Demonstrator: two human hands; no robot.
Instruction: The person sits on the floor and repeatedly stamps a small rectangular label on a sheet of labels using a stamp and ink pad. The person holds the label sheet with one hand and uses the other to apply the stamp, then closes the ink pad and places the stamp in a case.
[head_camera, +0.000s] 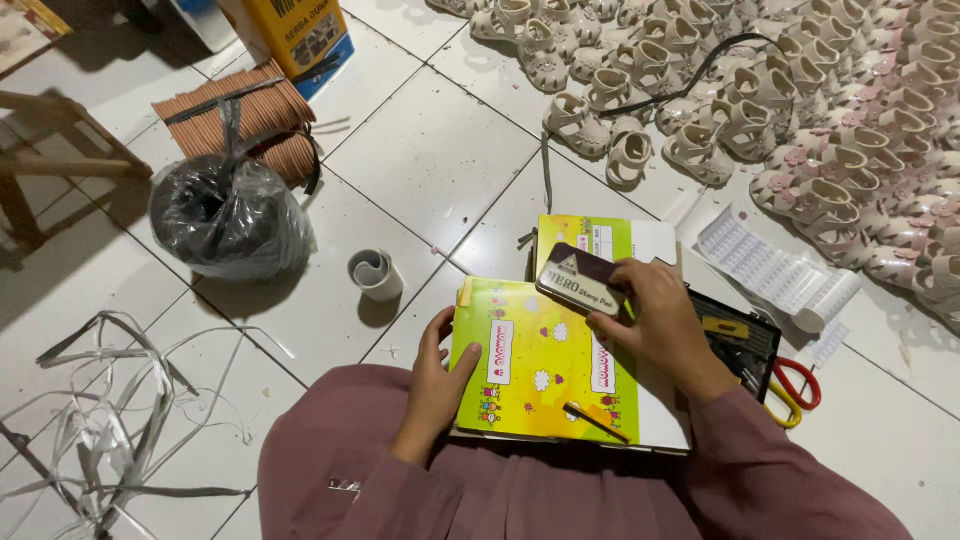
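Lying flat on the lap, a yellow-green cardboard box (535, 365) is set with its long axis running away from the body toward the white tiled floor (430, 150). A small dark ink pad tin (582, 278) is held over the box's far right corner by the right hand (655, 320), fingers curled shut around its near edge. The box's left edge is steadied by the left hand (440, 375), thumb on top, fingers wrapped beneath. A thin stick (597, 422) rests on the lid near the body. Red-handled scissors (795, 385) lie to the right, and pale sandals (760, 100) are heaped well beyond.
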